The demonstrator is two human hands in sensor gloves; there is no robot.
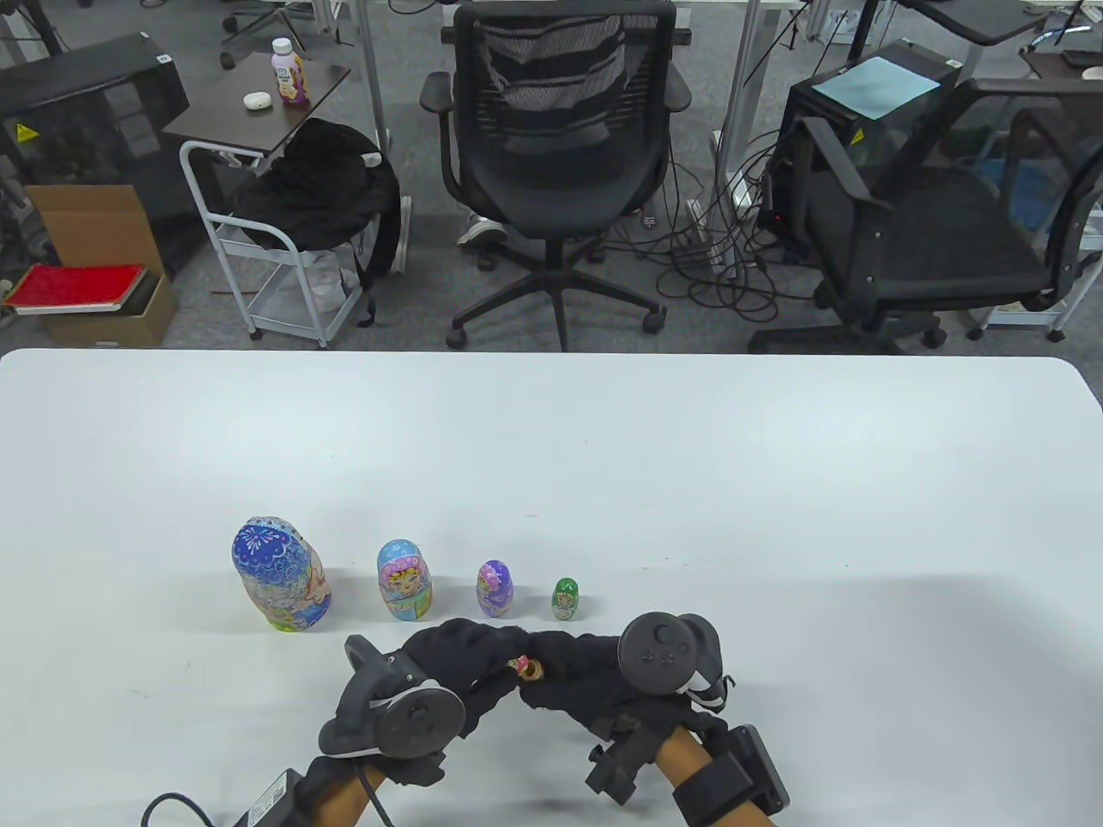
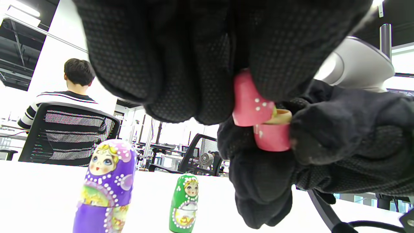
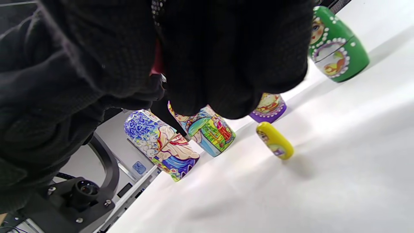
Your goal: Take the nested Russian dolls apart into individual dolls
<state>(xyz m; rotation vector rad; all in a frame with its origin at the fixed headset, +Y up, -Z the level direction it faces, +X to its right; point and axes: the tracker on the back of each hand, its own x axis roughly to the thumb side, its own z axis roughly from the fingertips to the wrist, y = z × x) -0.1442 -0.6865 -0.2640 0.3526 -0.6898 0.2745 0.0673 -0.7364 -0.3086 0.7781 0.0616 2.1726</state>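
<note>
While four dolls already stand in a row on the table (image 1: 775, 482), the step in hand seems to be the fifth one: the pink doll is half open. The left hand (image 1: 448, 668) pinches the pink top half (image 2: 249, 106) and the right hand (image 1: 586, 672) pinches the pink bottom half (image 2: 273, 137), so both hands hold a part and are not spread. Both halves touch at one edge, tilted apart, just between the fingertips of both hands. A small yellow doll (image 3: 275, 140) lies on the table below the right hand's fingers. I judge the next move needs rejoining the pink halves and standing them beside the green doll (image 1: 565, 600).
</note>
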